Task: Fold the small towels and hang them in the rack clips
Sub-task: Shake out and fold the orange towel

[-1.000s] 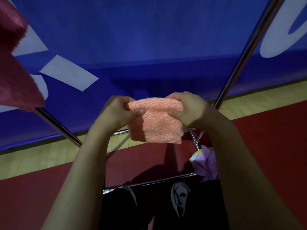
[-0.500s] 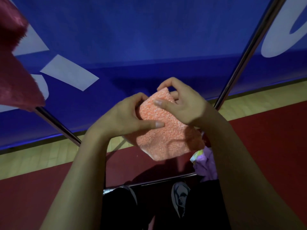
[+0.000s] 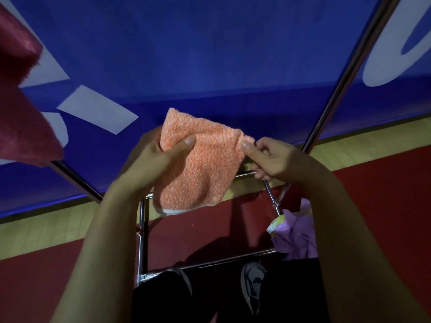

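The orange towel point(image 3: 198, 164) is folded small and held in the air above the metal rack point(image 3: 142, 231), not yet clipped. The left hand point(image 3: 149, 164) grips its left edge, thumb on top; the right hand point(image 3: 268, 159) pinches its right corner. A maroon towel point(image 3: 21, 108) seems already hung; purple cloth point(image 3: 296, 231) waits lower right.

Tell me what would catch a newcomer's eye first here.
The orange towel at centre frame, gripped by the left hand and pinched at its right corner by the right hand. Next, the dark red towel hanging at the upper left, and the blue banner behind the metal rack.
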Demonstrator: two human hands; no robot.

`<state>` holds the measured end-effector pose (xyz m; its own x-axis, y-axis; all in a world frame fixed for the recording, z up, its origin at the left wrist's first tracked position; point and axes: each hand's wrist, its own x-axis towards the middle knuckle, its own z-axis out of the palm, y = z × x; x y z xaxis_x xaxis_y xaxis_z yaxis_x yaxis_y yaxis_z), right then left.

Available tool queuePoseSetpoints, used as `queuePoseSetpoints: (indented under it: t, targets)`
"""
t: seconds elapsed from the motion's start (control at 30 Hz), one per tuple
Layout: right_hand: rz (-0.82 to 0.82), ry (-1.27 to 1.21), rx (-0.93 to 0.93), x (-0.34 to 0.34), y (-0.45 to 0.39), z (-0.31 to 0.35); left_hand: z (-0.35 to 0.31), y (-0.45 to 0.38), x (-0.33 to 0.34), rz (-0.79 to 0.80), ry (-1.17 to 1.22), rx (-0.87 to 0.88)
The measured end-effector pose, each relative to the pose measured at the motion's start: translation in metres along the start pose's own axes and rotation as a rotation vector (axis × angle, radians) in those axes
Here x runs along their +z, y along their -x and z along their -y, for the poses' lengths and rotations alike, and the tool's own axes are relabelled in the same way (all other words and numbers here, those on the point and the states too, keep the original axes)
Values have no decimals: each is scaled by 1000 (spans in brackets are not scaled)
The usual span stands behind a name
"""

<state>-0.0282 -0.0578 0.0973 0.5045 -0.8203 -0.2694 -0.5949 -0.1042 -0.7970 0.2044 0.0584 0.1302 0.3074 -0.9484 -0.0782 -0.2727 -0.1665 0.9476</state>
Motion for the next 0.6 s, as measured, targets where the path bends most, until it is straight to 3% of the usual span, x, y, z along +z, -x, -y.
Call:
queuePoseSetpoints:
  t: [0.1, 0.3, 0.43, 0.6]
  targets:
    - [-50, -174, -14, 1, -4, 6, -1, 0, 3, 0, 89, -1]
    - [-181, -224, -170, 2, -1, 9, -1, 0, 8, 99, 190, 4]
    - [-209, -492, -136, 0, -3, 12, 0, 0, 5, 147, 187, 44]
    - [-259, -731, -248, 0, 1, 22, 1, -3, 7, 139, 294, 80]
